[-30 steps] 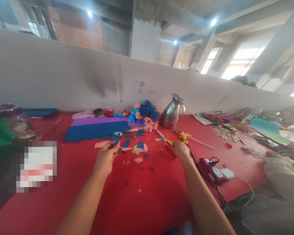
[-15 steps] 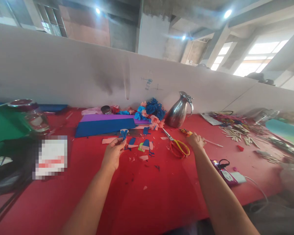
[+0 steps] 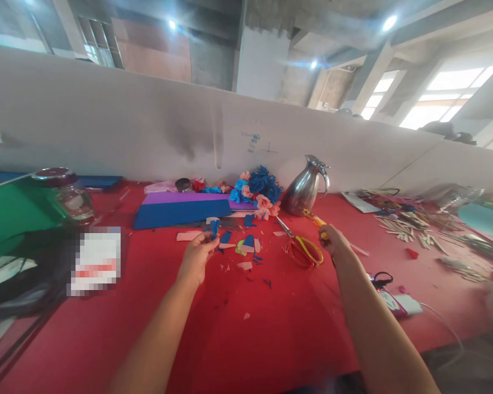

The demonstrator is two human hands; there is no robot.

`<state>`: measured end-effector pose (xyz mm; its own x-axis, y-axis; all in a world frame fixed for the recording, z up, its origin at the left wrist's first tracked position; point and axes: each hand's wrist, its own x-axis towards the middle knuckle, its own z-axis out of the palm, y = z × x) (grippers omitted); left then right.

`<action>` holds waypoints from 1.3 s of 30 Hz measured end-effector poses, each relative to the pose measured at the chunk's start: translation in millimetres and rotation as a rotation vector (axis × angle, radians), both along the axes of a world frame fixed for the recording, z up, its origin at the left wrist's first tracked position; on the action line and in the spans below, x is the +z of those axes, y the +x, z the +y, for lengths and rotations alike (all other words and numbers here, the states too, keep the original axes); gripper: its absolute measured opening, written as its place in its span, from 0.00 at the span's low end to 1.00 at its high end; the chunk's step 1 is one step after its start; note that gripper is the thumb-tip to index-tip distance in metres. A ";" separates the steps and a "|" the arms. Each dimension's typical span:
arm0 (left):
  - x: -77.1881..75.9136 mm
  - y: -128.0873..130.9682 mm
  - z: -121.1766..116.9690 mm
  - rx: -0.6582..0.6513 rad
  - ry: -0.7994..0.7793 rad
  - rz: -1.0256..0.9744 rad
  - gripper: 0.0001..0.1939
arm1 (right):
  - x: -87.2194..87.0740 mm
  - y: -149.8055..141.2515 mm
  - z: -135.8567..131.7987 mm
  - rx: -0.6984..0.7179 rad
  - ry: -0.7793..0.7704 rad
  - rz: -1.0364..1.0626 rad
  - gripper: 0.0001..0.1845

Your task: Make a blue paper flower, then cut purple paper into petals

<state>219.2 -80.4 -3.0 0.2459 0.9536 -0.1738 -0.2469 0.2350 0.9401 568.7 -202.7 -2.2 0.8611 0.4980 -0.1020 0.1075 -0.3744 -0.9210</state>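
Observation:
My left hand (image 3: pixel 197 256) is closed in a pinch on a small piece of blue paper (image 3: pixel 214 227), held upright over the table. My right hand (image 3: pixel 335 242) is wrapped round a yellow-orange glue gun (image 3: pixel 314 218), whose nozzle end points left and away from me. A translucent glue stick (image 3: pixel 360 250) shows behind that hand. Between my hands lie scissors (image 3: pixel 307 250) with red and yellow handles. Blue and pink paper pieces (image 3: pixel 248 243) lie scattered near my left hand. Paper flowers (image 3: pixel 265 186) in blue and pink rest behind them.
A steel jug (image 3: pixel 302 189) stands behind the scissors. Blue sheets (image 3: pixel 180 213) lie at the back left, near a glass jar (image 3: pixel 74 200). On the right are wooden sticks (image 3: pixel 400 227) and a purple device (image 3: pixel 394 303) with a cable. A white partition (image 3: pixel 148 126) rises behind the red table (image 3: pixel 238 350).
My right hand has lifted the glue gun and turned it, drawing it slightly towards me. The left hand keeps its pinch on the blue paper. The whole view has shifted slightly.

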 end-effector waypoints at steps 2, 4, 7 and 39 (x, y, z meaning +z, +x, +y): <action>-1.1 0.6 -0.7 -0.004 -0.001 -0.001 0.16 | 5.5 -14.4 0.9 0.030 0.045 0.136 0.08; -2.1 0.7 -1.2 -0.004 -0.003 -0.009 0.16 | 11.3 -33.1 2.6 0.105 0.097 0.243 0.05; -2.2 0.2 -1.7 0.002 -0.004 -0.021 0.16 | 17.5 -64.8 8.5 0.233 0.182 0.358 0.03; -28.5 18.5 10.6 -0.002 0.333 0.548 0.10 | -17.2 -125.0 23.1 0.499 0.170 -0.004 0.19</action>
<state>237.7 -69.8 -31.5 0.2072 0.9778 0.0311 0.2905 -0.0918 0.9525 443.8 -179.5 -19.3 0.5149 0.8570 0.0185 0.2382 -0.1223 -0.9635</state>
